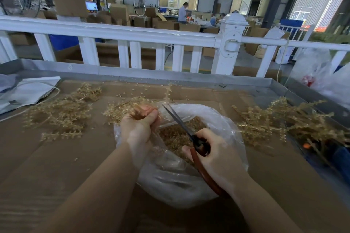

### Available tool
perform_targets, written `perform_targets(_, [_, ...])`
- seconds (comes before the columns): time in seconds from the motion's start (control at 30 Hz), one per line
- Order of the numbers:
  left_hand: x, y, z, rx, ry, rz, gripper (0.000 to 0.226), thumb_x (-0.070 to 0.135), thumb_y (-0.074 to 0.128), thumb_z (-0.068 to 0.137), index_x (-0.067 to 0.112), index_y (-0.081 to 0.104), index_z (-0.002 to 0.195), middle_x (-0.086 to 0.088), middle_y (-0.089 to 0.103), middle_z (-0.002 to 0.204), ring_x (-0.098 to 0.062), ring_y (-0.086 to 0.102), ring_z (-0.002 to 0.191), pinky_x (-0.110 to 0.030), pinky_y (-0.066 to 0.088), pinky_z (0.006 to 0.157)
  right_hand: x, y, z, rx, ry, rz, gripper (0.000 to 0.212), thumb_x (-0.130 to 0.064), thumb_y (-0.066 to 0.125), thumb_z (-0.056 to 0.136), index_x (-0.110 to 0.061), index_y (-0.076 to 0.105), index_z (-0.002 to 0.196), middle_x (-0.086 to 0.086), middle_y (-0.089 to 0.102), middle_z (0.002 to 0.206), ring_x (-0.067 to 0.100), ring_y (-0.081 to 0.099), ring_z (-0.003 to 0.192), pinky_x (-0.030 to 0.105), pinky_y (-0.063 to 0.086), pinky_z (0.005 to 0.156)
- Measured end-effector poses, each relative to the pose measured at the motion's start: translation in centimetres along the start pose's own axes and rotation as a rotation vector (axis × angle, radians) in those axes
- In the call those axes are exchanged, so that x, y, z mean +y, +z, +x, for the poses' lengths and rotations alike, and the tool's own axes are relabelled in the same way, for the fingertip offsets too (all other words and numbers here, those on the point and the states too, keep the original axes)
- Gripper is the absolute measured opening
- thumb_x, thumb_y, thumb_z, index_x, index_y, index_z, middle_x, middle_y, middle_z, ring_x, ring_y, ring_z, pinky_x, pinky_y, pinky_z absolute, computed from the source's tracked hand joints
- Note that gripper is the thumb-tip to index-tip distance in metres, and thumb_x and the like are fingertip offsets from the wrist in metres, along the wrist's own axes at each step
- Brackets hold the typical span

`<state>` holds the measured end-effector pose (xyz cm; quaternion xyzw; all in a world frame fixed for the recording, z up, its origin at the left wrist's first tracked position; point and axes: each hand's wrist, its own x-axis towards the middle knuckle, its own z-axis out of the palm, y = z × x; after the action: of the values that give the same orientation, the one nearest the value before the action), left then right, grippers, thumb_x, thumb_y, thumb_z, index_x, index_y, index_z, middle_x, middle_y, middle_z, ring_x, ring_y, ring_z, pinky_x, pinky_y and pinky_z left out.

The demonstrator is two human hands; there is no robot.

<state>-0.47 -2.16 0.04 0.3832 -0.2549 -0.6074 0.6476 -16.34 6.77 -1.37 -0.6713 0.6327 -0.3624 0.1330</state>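
Right hand (217, 155) grips red-handled scissors (186, 132); left hand (139, 125) clutches tan sprigs (121, 108).

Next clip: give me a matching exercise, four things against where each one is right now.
Things: 1 scissors; 2 plastic bag; 3 sprig bundle; 4 white fence.
Places: a in the left hand; b beyond the table; c in the right hand; d on the table, holding cut bits.
Pairs: 1-c; 2-d; 3-a; 4-b.
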Motion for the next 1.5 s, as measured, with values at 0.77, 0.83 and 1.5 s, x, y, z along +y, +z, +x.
perform_targets(0.77, [0.2, -0.1, 1.6, 0.187, 0.099, -0.094, 0.020, -0.007, 0.066, 0.081, 0.011, 0.059, 0.079, -0.002, 0.065, 0.075, -0.010, 0.066, 0.068, -0.020, 0.057, 0.063, -1.4, -1.0, 0.4, -0.223, 0.014, -0.004, 0.024, -0.054, 0.063, 0.083, -0.031, 0.055, 0.080, -0.009, 0.059, 0.069, 0.005, 0.058, 0.066, 0.023, 0.048, 0.065])
perform_targets(0.83, [-0.2, -0.1, 1.4, 0.144, 0.067, -0.092, 0.019, -0.008, 0.066, 0.081, 0.011, 0.061, 0.080, -0.001, 0.066, 0.074, -0.010, 0.068, 0.068, -0.019, 0.057, 0.062, -1.5, -1.0, 0.6, -0.244, 0.044, 0.049, 0.026, -0.052, 0.063, 0.083, -0.026, 0.059, 0.085, -0.005, 0.062, 0.071, 0.008, 0.060, 0.066, 0.028, 0.052, 0.067])
perform_targets(1.5, [-1.2, -0.8, 1.4, 0.177, 0.094, -0.059, 0.024, -0.005, 0.066, 0.083, 0.014, 0.057, 0.072, -0.006, 0.062, 0.079, -0.015, 0.062, 0.069, -0.024, 0.055, 0.058, -0.4, -0.8, 0.4, -0.236, 0.030, -0.009, 0.026, -0.055, 0.062, 0.082, -0.029, 0.057, 0.084, -0.008, 0.062, 0.076, 0.005, 0.059, 0.071, 0.024, 0.051, 0.070])
